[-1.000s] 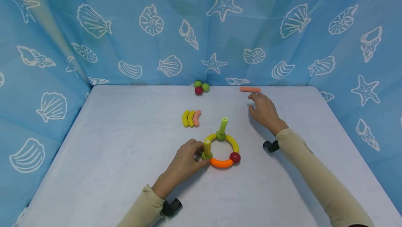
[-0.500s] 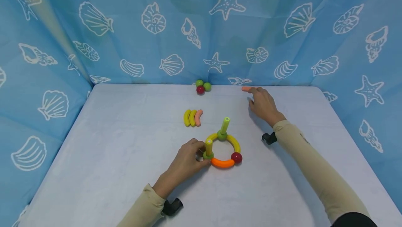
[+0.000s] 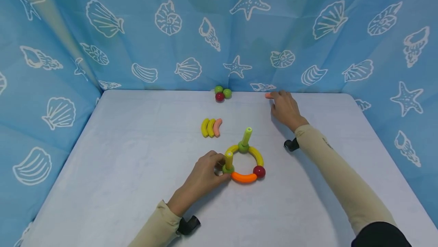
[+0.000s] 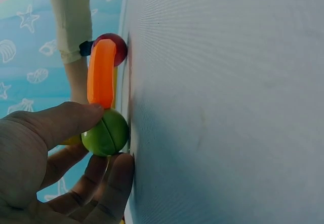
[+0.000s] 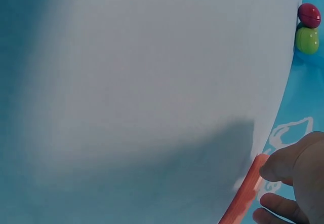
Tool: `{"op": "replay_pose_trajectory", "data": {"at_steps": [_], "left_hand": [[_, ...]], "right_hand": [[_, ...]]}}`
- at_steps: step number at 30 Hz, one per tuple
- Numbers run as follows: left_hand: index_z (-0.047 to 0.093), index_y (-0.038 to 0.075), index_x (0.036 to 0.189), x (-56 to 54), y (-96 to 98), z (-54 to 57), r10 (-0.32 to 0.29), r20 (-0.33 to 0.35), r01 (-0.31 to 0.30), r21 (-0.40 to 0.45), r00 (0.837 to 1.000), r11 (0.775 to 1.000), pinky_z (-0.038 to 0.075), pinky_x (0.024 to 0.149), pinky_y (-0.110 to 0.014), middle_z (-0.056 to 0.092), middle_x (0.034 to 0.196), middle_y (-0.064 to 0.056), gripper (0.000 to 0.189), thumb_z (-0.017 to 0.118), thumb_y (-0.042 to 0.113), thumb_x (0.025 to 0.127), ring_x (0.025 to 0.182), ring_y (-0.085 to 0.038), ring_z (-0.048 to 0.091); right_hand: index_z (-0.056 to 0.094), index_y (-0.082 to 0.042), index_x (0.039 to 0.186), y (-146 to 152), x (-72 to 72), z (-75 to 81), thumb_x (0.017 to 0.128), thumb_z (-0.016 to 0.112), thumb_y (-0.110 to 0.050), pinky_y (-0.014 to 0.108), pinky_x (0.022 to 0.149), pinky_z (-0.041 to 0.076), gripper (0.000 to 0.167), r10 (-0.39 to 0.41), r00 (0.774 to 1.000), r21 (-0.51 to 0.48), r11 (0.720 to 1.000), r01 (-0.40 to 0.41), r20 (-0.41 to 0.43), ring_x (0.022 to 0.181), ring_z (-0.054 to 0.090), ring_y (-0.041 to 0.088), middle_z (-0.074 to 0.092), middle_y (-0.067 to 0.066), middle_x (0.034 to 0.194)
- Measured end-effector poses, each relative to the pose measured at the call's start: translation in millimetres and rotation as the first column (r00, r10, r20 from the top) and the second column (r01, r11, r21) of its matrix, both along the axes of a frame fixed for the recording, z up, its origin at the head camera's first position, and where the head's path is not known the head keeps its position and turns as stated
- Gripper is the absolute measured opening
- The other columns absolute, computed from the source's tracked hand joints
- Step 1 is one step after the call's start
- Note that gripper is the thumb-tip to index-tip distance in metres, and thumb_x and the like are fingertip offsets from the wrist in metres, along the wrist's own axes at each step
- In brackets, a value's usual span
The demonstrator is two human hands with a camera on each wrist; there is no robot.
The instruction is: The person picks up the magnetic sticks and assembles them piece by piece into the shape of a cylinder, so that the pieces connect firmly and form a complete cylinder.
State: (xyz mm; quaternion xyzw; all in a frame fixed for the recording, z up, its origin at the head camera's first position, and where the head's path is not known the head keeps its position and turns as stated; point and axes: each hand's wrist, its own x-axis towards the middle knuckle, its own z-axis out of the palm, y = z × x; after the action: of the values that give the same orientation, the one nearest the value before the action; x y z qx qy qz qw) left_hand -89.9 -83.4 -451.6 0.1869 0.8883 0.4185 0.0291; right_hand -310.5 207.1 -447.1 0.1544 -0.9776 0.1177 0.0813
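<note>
My left hand pinches the green ball at the left of a ring of toy pieces, thumb on one side and fingers on the other. A yellow stick stands up from that ball. An orange curved piece runs from it to a red ball. Yellow curved pieces and a second green ball bearing an upright light-green stick make up the far side. At the back edge, my right hand grips a salmon-pink straight stick, covering most of it in the head view.
Two yellow curved pieces and a pink one lie side by side behind the ring. Farther back, two green balls and a red ball sit together by the blue shell-print curtain. White cloth covers the table.
My right hand has moved back and slightly left onto the pink stick and now holds it. The left hand stays at the green ball; the whole view has shifted slightly.
</note>
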Motion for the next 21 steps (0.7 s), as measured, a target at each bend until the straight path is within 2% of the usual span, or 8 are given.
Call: {"op": "replay_pose_trajectory", "data": {"at_steps": [5,12,21], "left_hand": [[0.067,0.014,0.094,-0.2,0.6,0.5,-0.002,0.004,0.002,0.000,1.000,1.000,0.053,0.072,-0.022,0.057,0.091,0.002,0.021,0.083,0.014,0.081,0.087,-0.015,0.064],[0.066,0.014,0.092,-1.3,0.0,1.6,0.000,-0.002,0.000,-0.006,1.000,1.000,0.054,0.075,-0.024,0.057,0.091,0.001,0.020,0.083,0.014,0.082,0.087,-0.015,0.064],[0.068,0.012,0.097,-0.3,-0.6,-1.0,0.001,0.019,-0.001,-0.002,1.000,1.000,0.054,0.077,-0.024,0.056,0.091,0.003,0.022,0.083,0.014,0.082,0.088,-0.015,0.065]], "right_hand": [[0.056,0.009,0.124,1.1,-7.7,0.6,0.089,0.062,0.003,0.057,0.085,0.046,0.037,0.007,1.000,0.030,1.000,-0.007,0.000,0.099,0.052,0.045,0.057,0.029,0.109],[0.052,0.010,0.131,0.8,-18.5,-1.5,0.093,0.056,0.002,0.060,0.090,0.044,0.039,0.030,0.999,0.064,0.997,-0.032,0.030,0.110,0.050,0.048,0.053,0.031,0.118],[0.051,0.009,0.135,-0.5,-27.3,-4.8,0.090,0.062,0.002,0.057,0.087,0.046,0.046,0.052,0.996,0.113,0.992,-0.061,0.075,0.104,0.052,0.046,0.053,0.031,0.116]]}}
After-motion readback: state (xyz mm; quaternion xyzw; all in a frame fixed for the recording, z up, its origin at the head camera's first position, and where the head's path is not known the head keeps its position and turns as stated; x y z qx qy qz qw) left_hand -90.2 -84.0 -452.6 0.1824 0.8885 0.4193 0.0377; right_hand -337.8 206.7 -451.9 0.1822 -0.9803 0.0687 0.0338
